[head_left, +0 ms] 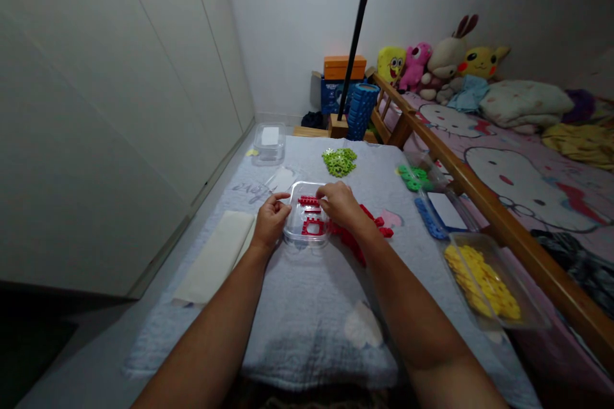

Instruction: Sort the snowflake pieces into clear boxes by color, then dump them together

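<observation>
A clear plastic box [293,236] sits in front of me on the cloth-covered table, with several red plastic building pieces [313,227] lying inside. My left hand [272,220] has its fingers closed at the box's left rim. Reaching over the right side, my right hand [339,202] is pinched at the end of a red toothed piece [308,200] in the box. More red pieces [355,246] lie in a pile on the cloth, partly hidden under my right forearm.
Light green pieces [339,162] are heaped farther back. Boxes of green [415,177], blue [430,217] and yellow pieces [482,281] line the right edge by the wooden bed rail [451,160]. At left are a folded pale sheet [215,255] and another clear box [269,152].
</observation>
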The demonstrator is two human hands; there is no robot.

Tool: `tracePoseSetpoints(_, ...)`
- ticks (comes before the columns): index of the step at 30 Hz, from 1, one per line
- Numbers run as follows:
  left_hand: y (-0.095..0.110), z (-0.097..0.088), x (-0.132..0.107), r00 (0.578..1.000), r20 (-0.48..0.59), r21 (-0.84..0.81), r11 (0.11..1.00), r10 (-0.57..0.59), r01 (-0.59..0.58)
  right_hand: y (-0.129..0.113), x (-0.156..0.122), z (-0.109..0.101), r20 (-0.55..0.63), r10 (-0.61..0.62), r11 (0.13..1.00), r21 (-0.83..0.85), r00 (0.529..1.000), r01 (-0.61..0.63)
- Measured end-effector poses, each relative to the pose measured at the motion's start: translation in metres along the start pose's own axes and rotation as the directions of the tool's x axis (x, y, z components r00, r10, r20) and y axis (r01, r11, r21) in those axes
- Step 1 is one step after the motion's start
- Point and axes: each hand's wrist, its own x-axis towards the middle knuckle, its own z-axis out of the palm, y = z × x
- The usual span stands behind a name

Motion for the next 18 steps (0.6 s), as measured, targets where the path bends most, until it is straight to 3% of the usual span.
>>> tracePoseSetpoints(3, 0.000, 0.000, -0.001, 1.000, 0.005, -0.003, 1.000, -0.006, 0.006, 0.030, -0.018, -0.013, -0.077, 0.052, 0.990, 0.131, 0.996, -0.042)
tracePoseSetpoints(8, 0.000, 0.000, -0.001, 1.000, 0.008, 0.001, 1.000, -0.001, 0.001, 0.072, -0.064, -0.015, -0.024, 0.121, 0.982, 0.149, 0.992, -0.116)
tracePoseSetpoints(13, 0.000, 0.000, 0.000, 1.000, 0.001, -0.017, 1.000, -0.008, 0.008, 0.071, -0.097, 0.003, 0.030, 0.070, 0.993, 0.090, 0.997, -0.072)
tracePoseSetpoints(18, 0.000, -0.001, -0.001, 1.000, 0.014, -0.021, 1.000, -0.019, 0.019, 0.066, -0.102, 0.016, 0.029, 0.051, 0.997, 0.051, 0.998, -0.053)
